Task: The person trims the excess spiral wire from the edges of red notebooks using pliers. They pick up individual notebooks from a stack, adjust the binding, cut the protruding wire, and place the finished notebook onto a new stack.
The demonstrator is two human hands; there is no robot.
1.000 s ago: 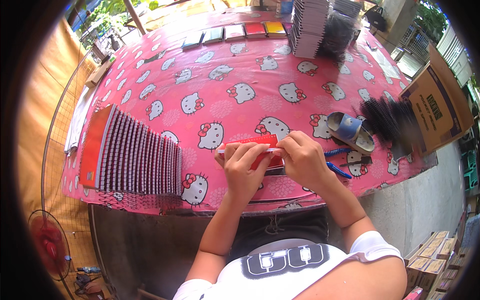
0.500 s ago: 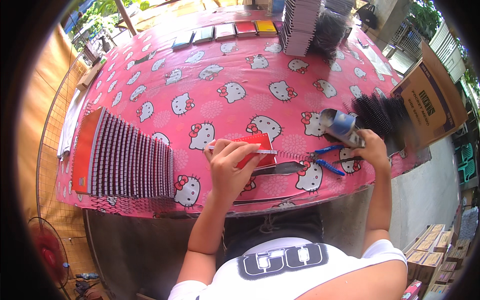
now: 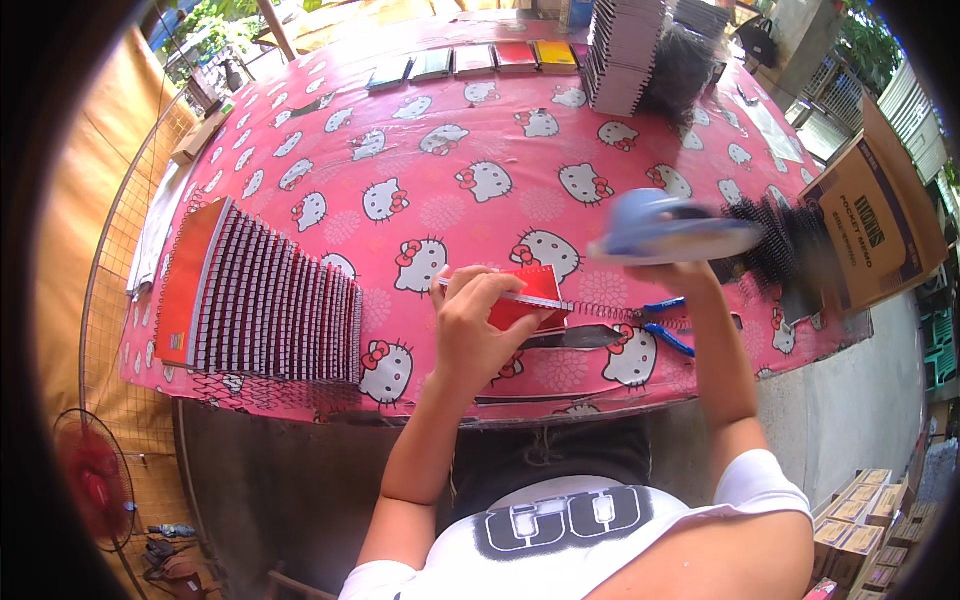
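My left hand (image 3: 468, 325) is closed on a small red notebook (image 3: 538, 282) near the table's front edge, fingers over its upper side and thumb below. A thin spiral coil (image 3: 597, 310) sticks out from the notebook's right end. In my right hand (image 3: 680, 275), raised over the table to the right, is a blue-and-white rounded object (image 3: 672, 232), smeared by motion, so its kind is unclear. Below it lie blue-handled pliers (image 3: 670, 340), their jaws by the coil. A dark, flat, pointed strip (image 3: 580, 338) rests just under the notebook.
A tall stack of red spiral notebooks (image 3: 270, 300) stands at left. Black coils (image 3: 775, 240) lie beside an open cardboard box (image 3: 880, 225) at right. Several coloured notebooks (image 3: 475, 60) line the far side, next to a tall notebook stack (image 3: 622, 60). A fan (image 3: 92, 480) stands lower left.
My right hand has lifted the blue-and-white object off the right side of the table and swung it left, toward the notebook. My left hand keeps its hold on the notebook.
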